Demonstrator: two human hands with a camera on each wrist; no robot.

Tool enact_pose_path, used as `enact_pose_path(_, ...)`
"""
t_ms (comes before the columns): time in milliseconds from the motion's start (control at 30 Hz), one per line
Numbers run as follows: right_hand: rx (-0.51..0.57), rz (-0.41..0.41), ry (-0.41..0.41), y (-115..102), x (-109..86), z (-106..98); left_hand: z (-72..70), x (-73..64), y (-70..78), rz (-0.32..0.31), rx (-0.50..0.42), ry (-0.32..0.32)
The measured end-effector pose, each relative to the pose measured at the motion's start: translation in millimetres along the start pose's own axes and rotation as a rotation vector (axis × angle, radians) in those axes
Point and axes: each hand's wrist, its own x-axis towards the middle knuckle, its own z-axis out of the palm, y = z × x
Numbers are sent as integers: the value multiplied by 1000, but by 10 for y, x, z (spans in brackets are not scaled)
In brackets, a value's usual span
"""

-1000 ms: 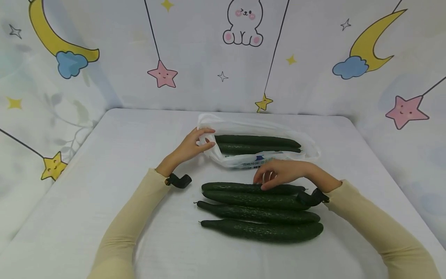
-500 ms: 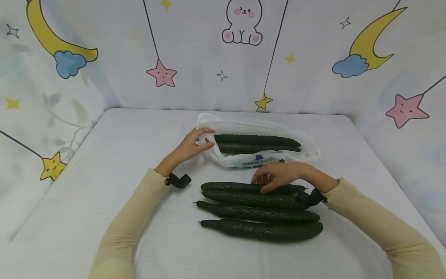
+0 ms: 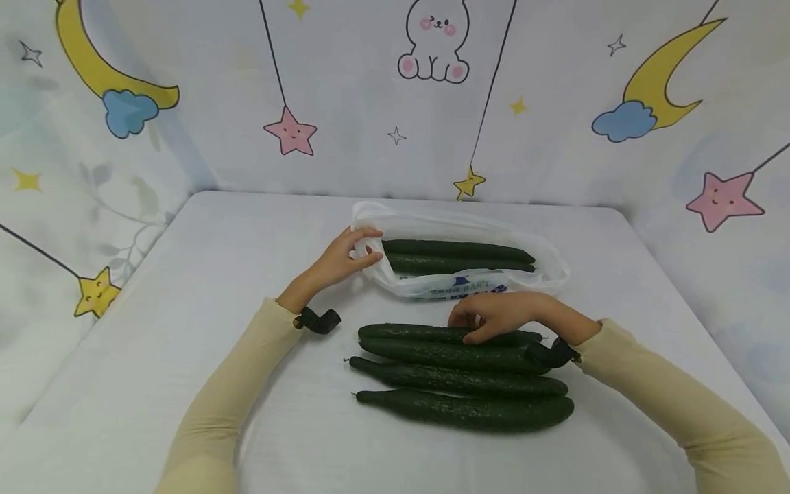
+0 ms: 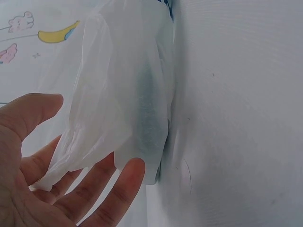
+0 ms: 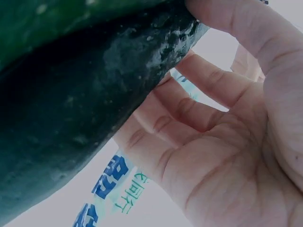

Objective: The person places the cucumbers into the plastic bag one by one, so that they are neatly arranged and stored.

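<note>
My left hand (image 3: 345, 257) is at the left end of a white plastic bag (image 3: 463, 225) with blue and green print. Its fingers are spread against the thin plastic in the left wrist view, the thumb (image 4: 40, 111) standing off from them. Two dark green cucumbers (image 3: 457, 249) lie side by side inside the bag's opening. My right hand (image 3: 503, 314) grips the farthest cucumber (image 3: 407, 333) of the loose group on the table. The right wrist view has its thumb (image 5: 236, 21) over one side of that cucumber and the fingers along the other.
Three more cucumbers lie in front of the gripped one: one right against it (image 3: 444, 352), a middle one (image 3: 457, 379) and the nearest (image 3: 469, 409). A white cloth covers the table (image 3: 296, 425). Behind stands a backdrop (image 3: 345, 82) printed with moons and stars.
My right hand has settled slightly lower onto the farthest cucumber, its fingers closing in around it. The left hand stays at the bag's end, and the cucumbers have not moved.
</note>
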Motion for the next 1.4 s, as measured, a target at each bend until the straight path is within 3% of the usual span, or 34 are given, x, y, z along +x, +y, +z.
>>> enact_pose_path(833, 61, 50, 84, -12, -3, -8, 7, -8, 19, 5, -11, 2)
enact_pose_path(1400, -15, -86, 300, 57, 4, -21, 5, -1, 15, -5, -6, 2)
